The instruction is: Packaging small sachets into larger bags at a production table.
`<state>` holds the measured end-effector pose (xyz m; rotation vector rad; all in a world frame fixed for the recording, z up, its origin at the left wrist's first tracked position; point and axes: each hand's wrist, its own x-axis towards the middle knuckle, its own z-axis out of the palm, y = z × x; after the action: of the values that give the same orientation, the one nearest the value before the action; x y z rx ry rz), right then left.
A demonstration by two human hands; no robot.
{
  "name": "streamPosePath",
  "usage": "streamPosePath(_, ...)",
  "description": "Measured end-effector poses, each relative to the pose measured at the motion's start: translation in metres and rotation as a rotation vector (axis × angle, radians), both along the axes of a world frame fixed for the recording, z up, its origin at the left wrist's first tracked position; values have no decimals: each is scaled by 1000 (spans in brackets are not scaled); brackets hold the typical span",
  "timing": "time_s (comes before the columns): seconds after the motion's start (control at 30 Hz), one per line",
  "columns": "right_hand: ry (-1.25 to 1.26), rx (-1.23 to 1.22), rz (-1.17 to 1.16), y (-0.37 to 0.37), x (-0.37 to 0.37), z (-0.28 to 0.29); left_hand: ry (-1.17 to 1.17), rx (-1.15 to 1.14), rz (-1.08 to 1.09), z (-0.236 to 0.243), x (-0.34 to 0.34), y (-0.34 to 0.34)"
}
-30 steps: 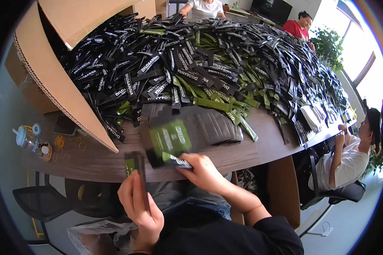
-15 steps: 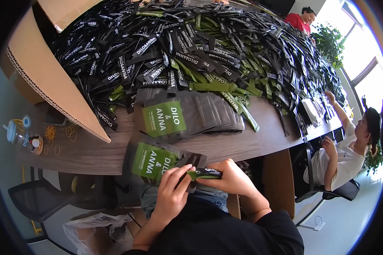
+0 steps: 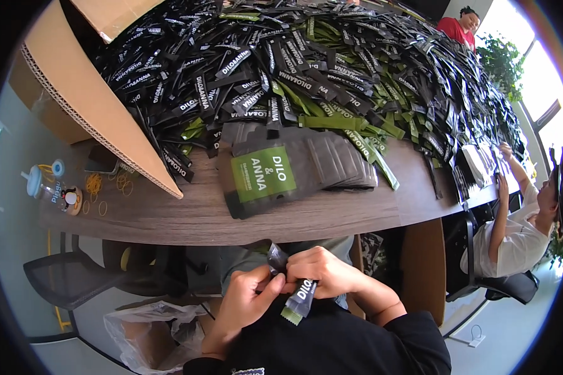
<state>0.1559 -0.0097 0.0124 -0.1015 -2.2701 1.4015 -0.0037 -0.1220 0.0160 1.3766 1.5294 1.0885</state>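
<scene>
Above my lap, my right hand point(image 3: 322, 272) is closed around black-and-green stick sachets point(image 3: 301, 299), whose lower end sticks out below the fingers. My left hand point(image 3: 247, 297) pinches with thumb and fingers beside it, at the bundle's upper part; a dark shiny end point(image 3: 276, 255) rises between the hands. Its exact grip is partly hidden. Behind the fingers a dark green-grey edge shows, too covered to name surely. On the table ahead lies a fanned stack of dark pouches point(image 3: 263, 172) with green labels.
A large heap of stick sachets point(image 3: 331, 75) covers the far table. At left are a cardboard flap point(image 3: 100, 119), a bottle point(image 3: 50, 194) and rubber bands point(image 3: 94, 183). A plastic-lined box point(image 3: 150, 337) sits lower left. A co-worker point(image 3: 507, 231) works at right; another person point(image 3: 460, 28) is far right.
The green-labelled pouch at my hands has dropped from plain view. My hands have drawn together, and the sachets now point down toward me. The co-worker at right has brought both hands forward.
</scene>
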Motion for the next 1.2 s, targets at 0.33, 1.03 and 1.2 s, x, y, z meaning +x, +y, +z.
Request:
streamPosePath(0.33,36,125,-52,0,14,4,-550,12,68,-26,12,5)
streamPosePath(1.03,38,-633,-325,-24,10,13,399,753,-98,11,14,10)
streamPosePath(1.2,72,-655,-501,-17,11,5,515,595,44,-3,24,27)
